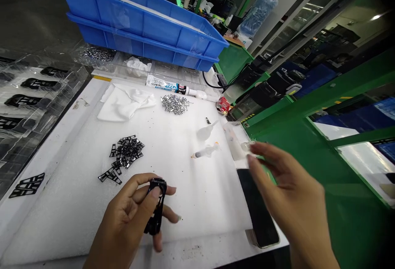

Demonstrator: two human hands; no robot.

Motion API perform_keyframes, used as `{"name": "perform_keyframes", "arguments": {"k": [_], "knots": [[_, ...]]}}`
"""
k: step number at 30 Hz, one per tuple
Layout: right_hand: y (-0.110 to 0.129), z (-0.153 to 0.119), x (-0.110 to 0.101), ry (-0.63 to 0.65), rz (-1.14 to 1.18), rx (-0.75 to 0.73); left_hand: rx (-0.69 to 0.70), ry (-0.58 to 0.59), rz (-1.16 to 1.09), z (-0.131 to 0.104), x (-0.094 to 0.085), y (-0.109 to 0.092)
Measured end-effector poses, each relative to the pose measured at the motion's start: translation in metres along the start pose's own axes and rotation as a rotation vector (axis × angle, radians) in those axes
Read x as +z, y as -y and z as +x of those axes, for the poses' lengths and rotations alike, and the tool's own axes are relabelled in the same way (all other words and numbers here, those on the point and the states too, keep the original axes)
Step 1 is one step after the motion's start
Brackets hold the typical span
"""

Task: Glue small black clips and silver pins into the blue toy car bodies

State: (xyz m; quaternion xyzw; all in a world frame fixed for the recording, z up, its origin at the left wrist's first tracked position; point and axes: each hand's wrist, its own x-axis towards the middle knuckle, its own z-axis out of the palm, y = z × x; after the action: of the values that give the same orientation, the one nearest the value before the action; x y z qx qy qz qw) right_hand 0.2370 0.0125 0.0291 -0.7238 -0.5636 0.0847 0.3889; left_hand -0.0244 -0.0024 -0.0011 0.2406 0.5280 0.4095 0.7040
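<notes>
Here's your one left hand point(129, 215), one right hand point(290, 195), one black part point(157, 217), one phone point(256, 211), one syringe point(206, 151), one tube point(168, 85); one black heap point(128, 151), one silver heap point(175, 104)

The black part point(156, 218) looks glossy plastic, the sheet point(191, 199) matt foam

The part point(157, 217) in the left hand point(131, 213) is before the frame pile point(128, 152), left of the phone point(258, 209), bins point(148, 24) behind.
</notes>
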Motion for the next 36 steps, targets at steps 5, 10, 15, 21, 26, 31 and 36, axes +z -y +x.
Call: {"name": "perform_keyframes", "arguments": {"k": [5,10,15,21,26,31,36], "knots": [[0.026,-0.024,0.061,0.306,0.436,0.139,-0.158,0.136,-0.377,0.001,-0.007,-0.004],[0.032,-0.015,0.081,0.215,0.675,0.264,-0.246,0.242,-0.503,0.008,-0.012,-0.001],[0.075,-0.007,0.065,0.136,1.029,0.295,-0.226,0.275,-0.517,0.012,-0.014,0.004],[0.115,-0.003,0.072,0.558,1.434,0.487,-0.192,0.320,-0.532,0.012,-0.016,0.005],[0.109,-0.013,0.090,0.349,1.409,0.600,-0.176,0.334,-0.554,0.012,-0.018,0.005],[0.109,-0.018,0.098,0.241,1.397,0.647,-0.176,0.332,-0.550,0.013,-0.019,0.005],[0.111,-0.019,0.103,0.225,1.363,0.648,-0.179,0.313,-0.543,0.012,-0.020,0.006]]}}
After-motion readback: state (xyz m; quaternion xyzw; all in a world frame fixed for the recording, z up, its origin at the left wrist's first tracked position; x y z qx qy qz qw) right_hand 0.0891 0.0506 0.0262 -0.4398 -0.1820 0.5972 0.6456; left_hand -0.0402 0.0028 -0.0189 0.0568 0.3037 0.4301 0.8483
